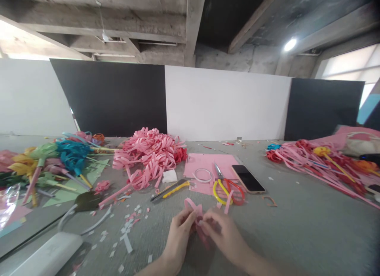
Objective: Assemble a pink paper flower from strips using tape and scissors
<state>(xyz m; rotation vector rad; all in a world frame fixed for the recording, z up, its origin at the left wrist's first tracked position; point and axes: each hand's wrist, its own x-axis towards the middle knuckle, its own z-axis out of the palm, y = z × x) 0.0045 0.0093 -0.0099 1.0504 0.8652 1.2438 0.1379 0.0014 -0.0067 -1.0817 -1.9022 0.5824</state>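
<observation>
My left hand (181,232) pinches a looped pink paper strip (192,205) low in the middle of the view. Opposite it, my right hand (221,232) has its fingers closed on the same strip, and the fingertips of both hands nearly meet. A small whitish piece shows by the right fingertips, too blurred to name. Just beyond the hands lie scissors (220,193) with one yellow and one red handle. To their left rest a yellow and black utility knife (175,189) and a roll of clear tape (202,175) on pink paper sheets (213,162).
A phone (248,178) lies right of the scissors. Behind are a heap of curled pink strips (148,153) and paper flowers (73,153); more strips (308,159) lie at right. A white power adapter (50,252) and paper scraps (127,224) are at left.
</observation>
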